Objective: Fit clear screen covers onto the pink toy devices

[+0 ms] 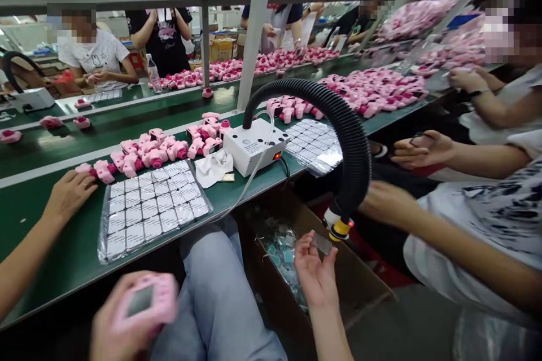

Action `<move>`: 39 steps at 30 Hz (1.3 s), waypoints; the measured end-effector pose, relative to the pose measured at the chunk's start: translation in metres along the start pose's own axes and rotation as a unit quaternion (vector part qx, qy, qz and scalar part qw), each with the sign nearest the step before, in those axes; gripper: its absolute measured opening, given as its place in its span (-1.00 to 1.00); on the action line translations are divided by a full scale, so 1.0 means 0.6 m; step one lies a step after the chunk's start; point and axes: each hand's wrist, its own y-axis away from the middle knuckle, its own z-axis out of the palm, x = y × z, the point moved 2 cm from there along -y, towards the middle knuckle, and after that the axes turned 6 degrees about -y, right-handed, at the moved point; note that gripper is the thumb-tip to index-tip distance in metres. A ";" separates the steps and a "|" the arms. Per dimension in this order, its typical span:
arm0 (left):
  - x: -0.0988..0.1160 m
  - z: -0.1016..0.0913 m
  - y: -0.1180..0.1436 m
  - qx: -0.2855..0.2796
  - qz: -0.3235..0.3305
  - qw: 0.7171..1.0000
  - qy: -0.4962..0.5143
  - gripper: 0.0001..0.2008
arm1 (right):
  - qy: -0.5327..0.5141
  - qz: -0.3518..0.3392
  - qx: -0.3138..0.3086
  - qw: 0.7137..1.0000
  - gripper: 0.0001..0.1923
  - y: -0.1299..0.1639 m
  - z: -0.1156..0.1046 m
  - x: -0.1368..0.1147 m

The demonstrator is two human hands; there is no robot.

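Green assembly desk [55,259], frame centre. Left hand [127,321] gripped light, rigid pink toy camera [146,302] by edges; right fingers [315,256] pinched small, thin, likely fragile clear lens [322,243] by hose nozzle [340,228].

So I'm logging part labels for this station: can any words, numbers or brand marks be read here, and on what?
None can be read.
White box under the black hose: a round mark and faint print, too small.
Sheet of small white labels: dark print, blurred.
Black shirt of a person across the belt: pink graphic, lettering unreadable.
Pink toy camera in the left hand: motion-blurred, nothing legible.
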 end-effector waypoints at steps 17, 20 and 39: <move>0.339 0.472 -0.010 -0.378 0.054 0.858 0.343 -0.37 | 0.194 -0.073 0.077 0.975 -0.48 0.168 -0.185 -0.129; 0.317 0.454 -0.011 -0.396 0.053 0.845 0.355 -0.38 | 0.199 -0.082 0.085 0.973 -0.45 0.174 -0.170 -0.137; 0.178 0.123 0.047 -0.282 0.063 0.928 0.237 -0.33 | 0.677 -0.194 -0.530 0.472 -0.69 0.277 0.286 -0.030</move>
